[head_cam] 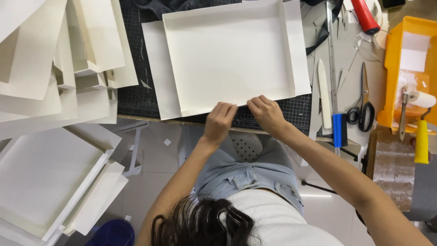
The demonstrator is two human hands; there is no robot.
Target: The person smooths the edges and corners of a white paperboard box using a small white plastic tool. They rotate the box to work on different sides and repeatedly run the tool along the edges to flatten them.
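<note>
White cardboard shallow box tray (230, 54) is lying on the black cutting mat (136, 98) on the desk. Both hands, left (219, 122) and right (267, 114), are pinching closed on the tray's near edge flap.

Tray (230, 54): matt cream card, smooth (paper-faced); mat (136, 98) dark rubbery; scissors (363, 107) metal w/ plastic handles.

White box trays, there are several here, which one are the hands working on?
The shallow tray lying open on the dark cutting mat. Both the left hand and right hand press its near edge; the others sit stacked at left.
</note>
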